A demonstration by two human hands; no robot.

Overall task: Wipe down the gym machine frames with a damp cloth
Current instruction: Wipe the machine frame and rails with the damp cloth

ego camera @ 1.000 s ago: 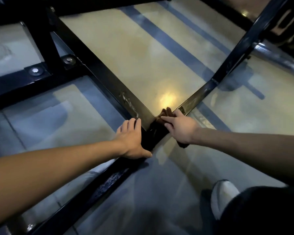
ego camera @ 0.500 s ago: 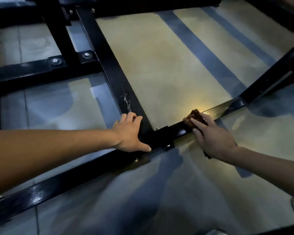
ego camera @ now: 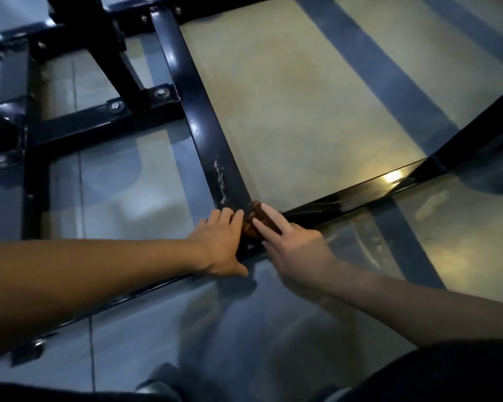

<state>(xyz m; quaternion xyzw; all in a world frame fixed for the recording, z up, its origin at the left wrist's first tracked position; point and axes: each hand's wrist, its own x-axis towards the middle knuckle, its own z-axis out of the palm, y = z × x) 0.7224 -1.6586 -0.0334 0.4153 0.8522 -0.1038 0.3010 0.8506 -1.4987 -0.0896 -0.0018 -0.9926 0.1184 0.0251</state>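
Evidently wiping, the right hand (ego camera: pixel 295 250) pressed a crumpled brown cloth (ego camera: pixel 254 220) with straight fingers onto the black steel frame corner (ego camera: pixel 238 198); at nine o'clock the left hand (ego camera: pixel 218 245) lay flat, apparently bracing.

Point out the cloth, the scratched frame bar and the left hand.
cloth (ego camera: pixel 251 224): head view, brown fold showing between the hands.
scratched frame bar (ego camera: pixel 212 140): head view, top face above the scratches.
left hand (ego camera: pixel 218 242): head view, back of hand.

No readable text, label, brand or number shows anywhere. The only marks are whitish scratches (ego camera: pixel 222 184) on the black frame bar (ego camera: pixel 186 82), and they spell nothing.
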